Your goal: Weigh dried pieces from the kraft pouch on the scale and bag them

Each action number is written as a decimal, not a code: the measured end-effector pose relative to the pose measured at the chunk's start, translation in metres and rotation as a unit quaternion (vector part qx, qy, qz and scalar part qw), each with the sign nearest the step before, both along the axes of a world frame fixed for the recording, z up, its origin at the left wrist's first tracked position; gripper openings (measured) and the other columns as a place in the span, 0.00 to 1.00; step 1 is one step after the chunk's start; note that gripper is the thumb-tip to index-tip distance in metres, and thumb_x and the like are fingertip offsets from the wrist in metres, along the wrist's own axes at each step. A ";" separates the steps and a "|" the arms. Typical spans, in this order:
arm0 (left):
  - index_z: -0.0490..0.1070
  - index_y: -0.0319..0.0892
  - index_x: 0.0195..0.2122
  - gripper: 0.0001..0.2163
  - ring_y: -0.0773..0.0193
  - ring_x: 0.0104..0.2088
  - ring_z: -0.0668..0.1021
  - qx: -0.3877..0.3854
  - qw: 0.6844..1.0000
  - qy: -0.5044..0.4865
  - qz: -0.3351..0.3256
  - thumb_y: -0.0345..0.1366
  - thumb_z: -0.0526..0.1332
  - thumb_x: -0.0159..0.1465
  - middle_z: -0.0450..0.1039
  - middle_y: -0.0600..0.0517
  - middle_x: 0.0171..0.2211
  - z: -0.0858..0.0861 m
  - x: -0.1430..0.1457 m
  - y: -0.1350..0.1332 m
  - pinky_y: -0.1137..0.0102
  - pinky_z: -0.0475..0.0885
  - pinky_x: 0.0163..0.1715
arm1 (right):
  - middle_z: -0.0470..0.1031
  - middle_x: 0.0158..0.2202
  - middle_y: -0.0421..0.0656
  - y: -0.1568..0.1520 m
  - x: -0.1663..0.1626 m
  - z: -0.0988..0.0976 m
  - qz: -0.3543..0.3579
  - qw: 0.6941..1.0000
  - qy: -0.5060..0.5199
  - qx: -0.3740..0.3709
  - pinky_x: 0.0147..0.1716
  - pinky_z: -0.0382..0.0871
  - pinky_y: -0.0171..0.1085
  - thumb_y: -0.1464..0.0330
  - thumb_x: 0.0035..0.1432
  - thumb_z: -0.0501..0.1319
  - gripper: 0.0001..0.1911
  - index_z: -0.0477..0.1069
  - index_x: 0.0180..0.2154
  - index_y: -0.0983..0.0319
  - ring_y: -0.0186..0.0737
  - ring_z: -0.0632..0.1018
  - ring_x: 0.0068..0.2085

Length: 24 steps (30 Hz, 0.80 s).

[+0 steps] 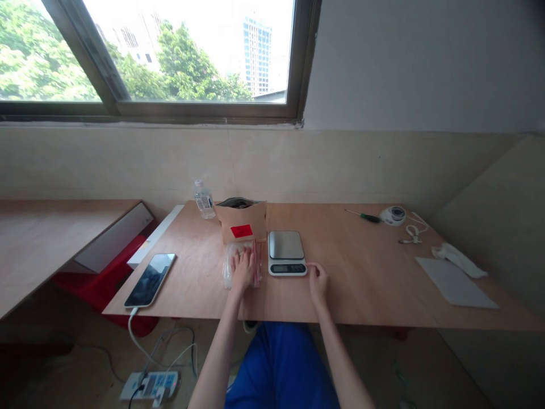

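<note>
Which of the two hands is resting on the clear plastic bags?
The left hand lies flat on the clear plastic bags; the right hand rests on bare table beside the scale.

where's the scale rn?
Head view, table centre: the scale sits right of the plastic bags under the left hand, right hand at its front-right corner.

The scale [286,253] is sitting mid-table [366,284]; the clear bags [240,262] are lying at its nine o'clock, the paper bag [242,221] at eleven, the phone [150,279] farther toward nine, the screwdriver [363,216] toward two.
</note>
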<state>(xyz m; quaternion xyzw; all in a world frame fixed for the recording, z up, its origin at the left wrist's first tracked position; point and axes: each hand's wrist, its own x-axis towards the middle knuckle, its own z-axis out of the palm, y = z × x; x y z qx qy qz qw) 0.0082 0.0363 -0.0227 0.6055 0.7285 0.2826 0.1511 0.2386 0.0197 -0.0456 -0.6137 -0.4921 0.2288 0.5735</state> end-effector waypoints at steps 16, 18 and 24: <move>0.68 0.41 0.39 0.09 0.57 0.43 0.71 0.320 0.942 0.103 -0.002 0.32 0.49 0.63 0.71 0.46 0.39 0.174 -0.014 0.075 0.63 0.62 0.47 | 0.75 0.31 0.45 -0.001 0.001 0.004 0.007 1.000 0.021 -0.021 0.36 0.65 0.37 0.67 0.52 0.50 0.12 0.71 0.28 0.62 0.43 0.74 0.35; 0.68 0.42 0.36 0.09 0.58 0.41 0.73 0.252 0.953 0.158 -0.059 0.32 0.49 0.63 0.72 0.47 0.36 0.176 -0.017 0.090 0.63 0.61 0.46 | 0.75 0.31 0.45 0.000 0.001 0.004 0.007 0.999 0.025 -0.019 0.36 0.65 0.37 0.68 0.52 0.50 0.12 0.71 0.28 0.62 0.43 0.74 0.35; 0.67 0.42 0.38 0.11 0.60 0.41 0.74 0.213 0.942 0.228 -0.125 0.34 0.46 0.65 0.74 0.48 0.39 0.175 -0.023 0.104 0.65 0.60 0.45 | 0.75 0.30 0.45 0.002 0.003 0.001 0.005 0.999 0.025 -0.020 0.36 0.65 0.38 0.67 0.51 0.50 0.12 0.71 0.27 0.62 0.44 0.74 0.35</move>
